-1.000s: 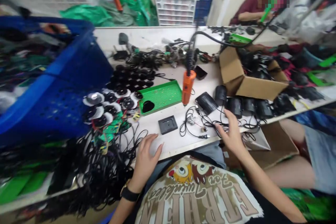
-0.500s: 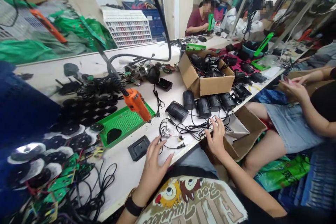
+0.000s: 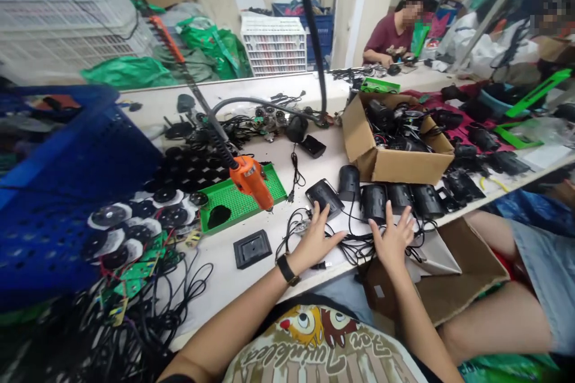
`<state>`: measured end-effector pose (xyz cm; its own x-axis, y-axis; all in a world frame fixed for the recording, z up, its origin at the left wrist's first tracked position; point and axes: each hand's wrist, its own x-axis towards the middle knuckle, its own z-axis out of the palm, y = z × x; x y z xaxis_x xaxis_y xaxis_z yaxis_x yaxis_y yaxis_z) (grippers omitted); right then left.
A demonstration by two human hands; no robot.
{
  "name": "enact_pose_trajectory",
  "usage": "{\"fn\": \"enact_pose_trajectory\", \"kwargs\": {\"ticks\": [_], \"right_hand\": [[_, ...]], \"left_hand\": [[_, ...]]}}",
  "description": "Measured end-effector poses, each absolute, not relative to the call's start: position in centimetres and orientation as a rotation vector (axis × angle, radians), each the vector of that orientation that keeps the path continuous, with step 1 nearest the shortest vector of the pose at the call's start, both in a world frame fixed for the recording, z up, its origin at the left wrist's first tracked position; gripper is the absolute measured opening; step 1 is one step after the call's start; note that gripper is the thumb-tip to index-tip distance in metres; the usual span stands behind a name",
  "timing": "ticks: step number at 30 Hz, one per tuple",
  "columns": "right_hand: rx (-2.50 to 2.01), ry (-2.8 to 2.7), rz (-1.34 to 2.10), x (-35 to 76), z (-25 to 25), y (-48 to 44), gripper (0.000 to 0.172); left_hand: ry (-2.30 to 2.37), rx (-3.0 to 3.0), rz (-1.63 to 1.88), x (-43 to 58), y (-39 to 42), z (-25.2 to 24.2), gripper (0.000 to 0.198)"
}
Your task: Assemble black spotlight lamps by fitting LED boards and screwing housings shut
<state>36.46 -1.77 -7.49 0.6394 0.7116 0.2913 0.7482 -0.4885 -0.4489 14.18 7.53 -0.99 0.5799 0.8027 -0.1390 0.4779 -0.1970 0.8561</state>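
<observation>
Both bare hands were spread wide open and gripped nothing. The left hand (image 3: 317, 240), with a black wristwatch (image 3: 287, 270) on its wrist, lay low with its fingertips just short of a flat black plastic housing (image 3: 322, 194). The right hand (image 3: 393, 240) rose with splayed fingers just before a row of black cylindrical housings (image 3: 399, 198). Both hovered at or on a loose tangle of thin black cables (image 3: 359, 249); whether the palms touched it could not be told.

All of this lay directly in front of an open cardboard box (image 3: 413, 166), itself full of similar black parts. Left of the box, an orange electric screwdriver (image 3: 250, 182) hung on its cord with its tip over a green perforated tray (image 3: 240, 206).

Fingers this widely spread could snag a cable loop, and a tug might drag the linked housings out of line or toward the front edge of the white workbench (image 3: 274, 155). A housing falling there could drop among the cardboard flaps below. A raised wrist swung left could also knock the hanging screwdriver and set it swinging over the tray.
</observation>
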Motion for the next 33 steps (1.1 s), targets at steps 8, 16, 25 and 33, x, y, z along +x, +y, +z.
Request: {"fn": "enact_pose_trajectory", "kwargs": {"ticks": [8, 16, 25, 33], "right_hand": [[-2.224, -1.123, -0.192, 40.3, -8.5, -0.7, 0.071], [-2.273, -1.073, -0.131, 40.8, -8.3, -0.7, 0.078], [-1.817, -1.545, -0.191, 37.7, -1.7, 3.2, 0.057], [-1.867, -2.123, 0.096, 37.4, 1.0, 16.7, 0.047]], "left_hand": [[0.914, 1.817, 0.452, 19.0, 8.1, -2.5, 0.106], [0.852, 1.785, 0.398, 20.2, 8.1, -1.9, 0.105], [0.773, 1.783, 0.542, 17.6, 4.9, -1.5, 0.080], [0.717, 1.848, 0.578, 15.8, 4.7, 0.2, 0.066]]}}
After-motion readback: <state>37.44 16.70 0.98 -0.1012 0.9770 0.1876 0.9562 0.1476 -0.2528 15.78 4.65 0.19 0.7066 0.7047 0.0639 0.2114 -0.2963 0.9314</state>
